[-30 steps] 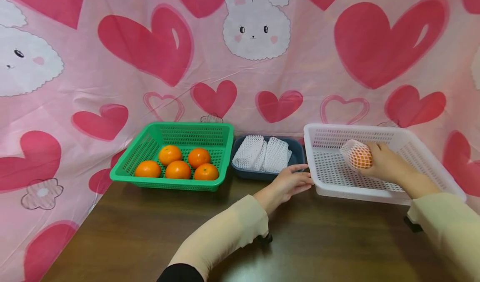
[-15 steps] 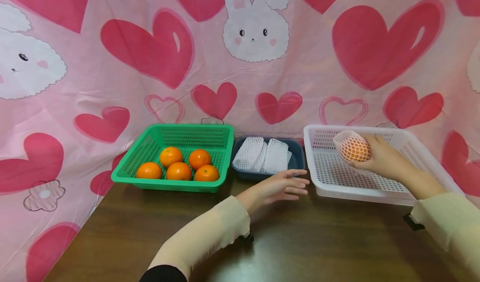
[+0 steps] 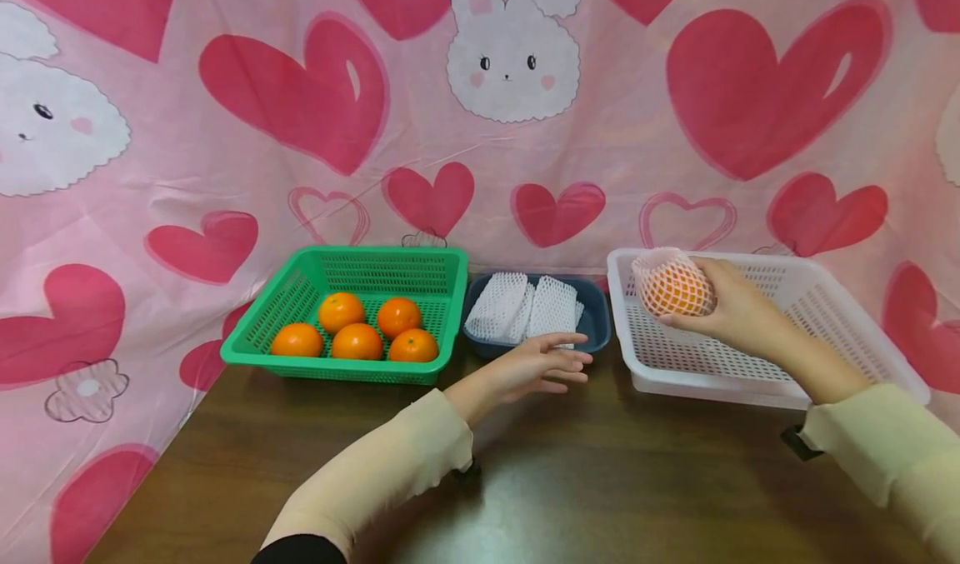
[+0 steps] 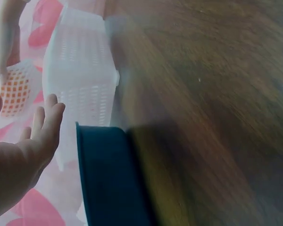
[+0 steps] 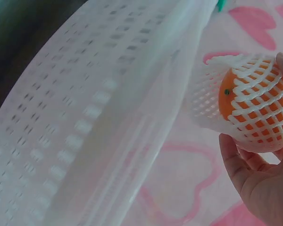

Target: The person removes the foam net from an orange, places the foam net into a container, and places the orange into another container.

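My right hand grips an orange in a white foam net sleeve, above the left end of the white basket. In the right wrist view, fingers and thumb curl round the netted orange, whose stem end shows where the sleeve gapes. My left hand holds nothing; its fingers are extended in front of the small dark blue tray. Folded white foam net sleeves lie in that tray. Several bare oranges sit in the green basket on the left.
All three containers stand in a row along the back of the brown wooden table. Behind them hangs a pink cloth printed with hearts and rabbits. The white basket's wall rises below the right hand.
My right hand has lifted the netted orange from inside the white basket and carried it left. My left hand has drawn back leftward from that basket's rim.
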A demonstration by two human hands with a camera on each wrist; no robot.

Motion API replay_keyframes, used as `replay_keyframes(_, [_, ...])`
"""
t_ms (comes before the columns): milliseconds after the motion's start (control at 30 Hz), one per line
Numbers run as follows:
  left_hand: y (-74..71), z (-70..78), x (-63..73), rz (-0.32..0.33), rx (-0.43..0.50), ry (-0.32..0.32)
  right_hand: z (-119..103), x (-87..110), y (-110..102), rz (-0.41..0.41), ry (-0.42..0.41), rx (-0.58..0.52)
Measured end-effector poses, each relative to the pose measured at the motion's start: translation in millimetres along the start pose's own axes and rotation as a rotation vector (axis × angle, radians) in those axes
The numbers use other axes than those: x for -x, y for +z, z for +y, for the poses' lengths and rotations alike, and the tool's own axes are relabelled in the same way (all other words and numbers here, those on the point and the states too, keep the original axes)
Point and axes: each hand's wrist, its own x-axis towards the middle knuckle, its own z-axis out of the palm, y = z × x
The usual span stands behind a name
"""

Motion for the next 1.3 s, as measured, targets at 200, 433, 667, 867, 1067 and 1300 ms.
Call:
replay_keyframes(200, [-8.6, -1.4, 12.8, 0.023, -0.043, 0.0, -25, 3.1, 7, 0.013, -0.024, -0.06])
replay_keyframes(433, [-16.8, -3.4, 24.4, 0.05, -0.041, 0.013, -51, 6.7, 23, -0.022, -0.04, -0.155])
replay_keyframes(667, [-21.2, -3.8, 34.7, 0.059, -0.055, 0.011, -66, 11.4, 49, -0.085, -0.062, -0.276])
replay_keyframes(867, [-27.3, -11.4, 43.3, 0.055, -0.005, 0.038, -72, 16.5, 75, -0.125, -0.104, -0.371])
replay_keyframes(1067, [-30.4, -19.6, 51.5, 0.06, 0.045, 0.044, -71, 27.3, 108, -0.165, -0.103, -0.449])
replay_keyframes(1300, [-30.4, -24.1, 56.6, 0.096, 0.013, 0.047, -73, 32.2, 138, -0.215, -0.072, -0.502])
